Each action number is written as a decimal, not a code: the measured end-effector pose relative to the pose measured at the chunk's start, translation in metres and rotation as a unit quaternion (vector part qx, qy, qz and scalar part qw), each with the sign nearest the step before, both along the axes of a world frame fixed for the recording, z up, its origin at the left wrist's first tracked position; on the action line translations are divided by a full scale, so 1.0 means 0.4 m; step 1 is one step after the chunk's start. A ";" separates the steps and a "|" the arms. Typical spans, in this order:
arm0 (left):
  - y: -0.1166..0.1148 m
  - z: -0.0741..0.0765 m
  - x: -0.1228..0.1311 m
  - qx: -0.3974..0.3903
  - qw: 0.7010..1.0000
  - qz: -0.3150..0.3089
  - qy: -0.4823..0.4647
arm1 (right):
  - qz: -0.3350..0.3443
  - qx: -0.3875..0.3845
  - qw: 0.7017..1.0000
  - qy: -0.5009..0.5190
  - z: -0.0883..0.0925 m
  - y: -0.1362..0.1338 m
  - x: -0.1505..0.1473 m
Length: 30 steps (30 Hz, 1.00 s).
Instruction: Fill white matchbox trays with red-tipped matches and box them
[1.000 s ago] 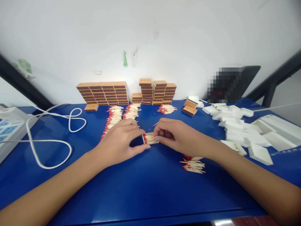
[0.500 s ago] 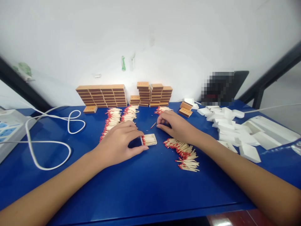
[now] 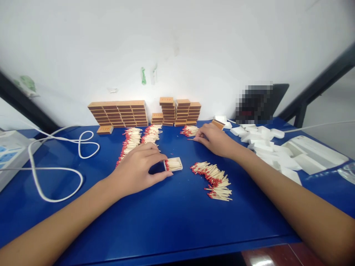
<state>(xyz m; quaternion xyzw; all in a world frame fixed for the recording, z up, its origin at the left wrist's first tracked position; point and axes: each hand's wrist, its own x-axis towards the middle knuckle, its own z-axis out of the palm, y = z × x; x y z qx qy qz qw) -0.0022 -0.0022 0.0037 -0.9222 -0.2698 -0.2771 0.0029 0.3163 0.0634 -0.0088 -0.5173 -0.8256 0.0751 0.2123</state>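
Observation:
My left hand point(image 3: 140, 166) rests on the blue table point(image 3: 172, 225), its thumb and fingers pinching the left end of a small white tray filled with matches point(image 3: 174, 164). My right hand point(image 3: 215, 139) is stretched to the back of the table, fingers curled around a single match point(image 3: 191, 139) beside a small heap of red-tipped matches point(image 3: 189, 130). A loose pile of matches point(image 3: 215, 180) lies to the right of the tray, between my arms.
Stacks of brown matchboxes point(image 3: 119, 113) and a second group of stacked boxes point(image 3: 179, 111) line the back wall. Two rows of matches point(image 3: 130, 141) lie behind my left hand. White empty trays point(image 3: 273, 146) are heaped at right. A white cable point(image 3: 58, 162) and power strip point(image 3: 9, 153) lie at left.
My right hand has left the tray and moved back and to the right, toward the small heap of matches. The loose pile it covered now shows. My left hand keeps hold of the tray.

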 end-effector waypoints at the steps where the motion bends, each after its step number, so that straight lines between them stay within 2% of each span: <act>1: 0.000 0.000 0.000 0.002 1.000 0.001 0.000 | -0.004 0.003 1.000 0.001 -0.004 0.006 0.006; 8: -0.002 0.001 0.002 -0.006 1.000 0.006 0.008 | 0.002 0.033 0.999 0.018 -0.019 0.015 0.017; 15: -0.001 -0.001 0.000 -0.001 1.000 0.003 0.005 | 0.002 0.025 1.000 0.013 -0.018 0.016 0.015; 30: -0.002 0.001 -0.001 -0.010 1.000 0.006 0.012 | 0.013 -0.013 1.000 -0.015 0.018 -0.018 -0.004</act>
